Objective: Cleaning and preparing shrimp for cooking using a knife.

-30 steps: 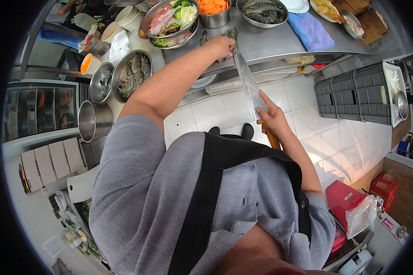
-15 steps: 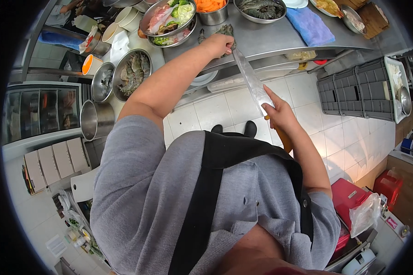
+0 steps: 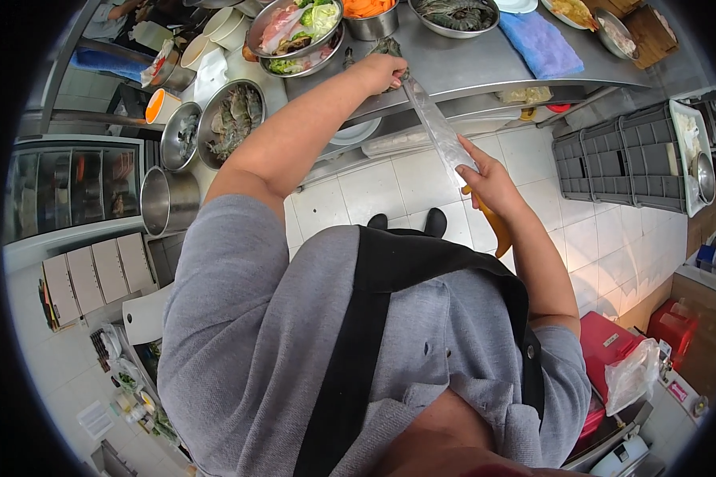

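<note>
My left hand (image 3: 380,73) is closed on a grey-green shrimp (image 3: 387,48) at the near edge of the steel worktop; the fingers cover part of it. A long, broad-bladed knife (image 3: 433,121) with a yellow handle is gripped in my right hand (image 3: 489,181). Its tip reaches the shrimp by the left fingertips, while the blade slants back over the counter's front edge. Whether the tip touches the shell I cannot tell. Just left of the shrimp lies another small dark piece (image 3: 348,56), probably shrimp.
A steel bowl of dark shrimp (image 3: 456,14) and a blue-purple cloth (image 3: 539,44) are on the worktop. At left stand a bowl of shrimp (image 3: 235,119), a smaller bowl (image 3: 180,137), and a bowl of mixed vegetables (image 3: 293,28). Grey crates (image 3: 620,159) stand at right.
My right hand and the knife handle have shifted slightly up and to the right, exposing more of the yellow handle. My left hand stays on the shrimp.
</note>
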Tool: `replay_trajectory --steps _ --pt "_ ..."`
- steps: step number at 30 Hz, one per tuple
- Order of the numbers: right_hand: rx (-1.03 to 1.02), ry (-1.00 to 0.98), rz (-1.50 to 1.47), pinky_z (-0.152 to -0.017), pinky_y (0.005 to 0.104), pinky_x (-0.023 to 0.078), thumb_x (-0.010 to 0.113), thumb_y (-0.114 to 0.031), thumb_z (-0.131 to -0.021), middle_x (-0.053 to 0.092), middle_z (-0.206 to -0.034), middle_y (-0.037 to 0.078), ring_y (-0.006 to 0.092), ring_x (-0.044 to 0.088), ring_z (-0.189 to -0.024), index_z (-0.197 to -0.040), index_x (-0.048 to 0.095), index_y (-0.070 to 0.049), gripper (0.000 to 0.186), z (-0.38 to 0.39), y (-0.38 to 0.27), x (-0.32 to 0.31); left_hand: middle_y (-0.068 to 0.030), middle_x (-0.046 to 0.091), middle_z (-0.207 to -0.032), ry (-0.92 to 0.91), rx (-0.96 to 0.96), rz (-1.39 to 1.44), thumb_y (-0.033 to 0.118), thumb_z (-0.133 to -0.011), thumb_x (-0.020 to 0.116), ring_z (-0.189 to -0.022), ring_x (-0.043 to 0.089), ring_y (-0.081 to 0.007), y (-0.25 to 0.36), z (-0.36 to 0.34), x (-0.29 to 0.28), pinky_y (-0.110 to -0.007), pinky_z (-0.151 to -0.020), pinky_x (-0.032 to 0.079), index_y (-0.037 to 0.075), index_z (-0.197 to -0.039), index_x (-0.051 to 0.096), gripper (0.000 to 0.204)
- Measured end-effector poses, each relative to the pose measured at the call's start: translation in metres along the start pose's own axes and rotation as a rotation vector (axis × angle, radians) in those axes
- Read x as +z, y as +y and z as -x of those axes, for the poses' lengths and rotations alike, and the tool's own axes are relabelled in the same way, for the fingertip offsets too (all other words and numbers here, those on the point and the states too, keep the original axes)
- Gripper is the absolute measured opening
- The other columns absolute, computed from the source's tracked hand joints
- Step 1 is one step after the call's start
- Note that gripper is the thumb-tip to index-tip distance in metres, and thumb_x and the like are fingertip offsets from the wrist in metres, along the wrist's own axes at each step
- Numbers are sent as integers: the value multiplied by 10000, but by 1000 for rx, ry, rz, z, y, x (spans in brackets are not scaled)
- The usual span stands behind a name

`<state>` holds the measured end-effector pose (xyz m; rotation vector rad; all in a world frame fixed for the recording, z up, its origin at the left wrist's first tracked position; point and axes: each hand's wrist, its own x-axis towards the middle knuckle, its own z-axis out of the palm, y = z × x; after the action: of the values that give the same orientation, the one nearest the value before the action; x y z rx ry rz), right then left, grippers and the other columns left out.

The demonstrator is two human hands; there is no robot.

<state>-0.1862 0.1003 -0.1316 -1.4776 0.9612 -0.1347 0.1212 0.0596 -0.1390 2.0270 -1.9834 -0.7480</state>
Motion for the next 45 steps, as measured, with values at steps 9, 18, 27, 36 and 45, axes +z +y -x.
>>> replay_trajectory --steps 9,18,27,36,45 --pt "1 -75 85 -410 240 432 545 -101 -877 591 -799 85 106 518 -501 -1394 363 -162 552 -3 -26 -20 -115 529 -713 -24 123 -80 78 -745 675 -728 535 -264 -10 -4 0 -390 -608 412 33 -765 450 231" --pt "-9 -27 -113 -385 227 415 531 -71 -885 576 -777 66 93 476 -439 -1410 328 -179 574 -4 1 13 -75 554 -707 61 -57 105 45 -808 629 -564 551 -146 0 3 6 -305 -455 478 28 -756 446 191" --pt "41 -38 -45 -396 233 426 526 -77 -885 582 -787 74 95 492 -460 -1407 334 -167 564 3 -3 10 -68 544 -663 29 -37 72 58 -814 625 -540 548 -137 1 7 3 -302 -454 470 39 -754 439 196" --pt "32 -42 2 -417 244 436 537 -92 -875 590 -761 82 96 480 -431 -1394 363 -166 552 12 -11 3 -68 525 -646 -4 -35 46 57 -815 617 -506 522 -146 -6 4 0 -308 -453 459 45 -771 441 181" --pt "-22 -99 -22 -421 245 443 532 -107 -878 589 -828 98 111 512 -483 -1387 379 -166 534 5 -9 -20 -129 564 -711 -53 35 -22 69 -759 646 -676 559 -280 -14 -2 -4 -391 -599 419 32 -759 463 187"
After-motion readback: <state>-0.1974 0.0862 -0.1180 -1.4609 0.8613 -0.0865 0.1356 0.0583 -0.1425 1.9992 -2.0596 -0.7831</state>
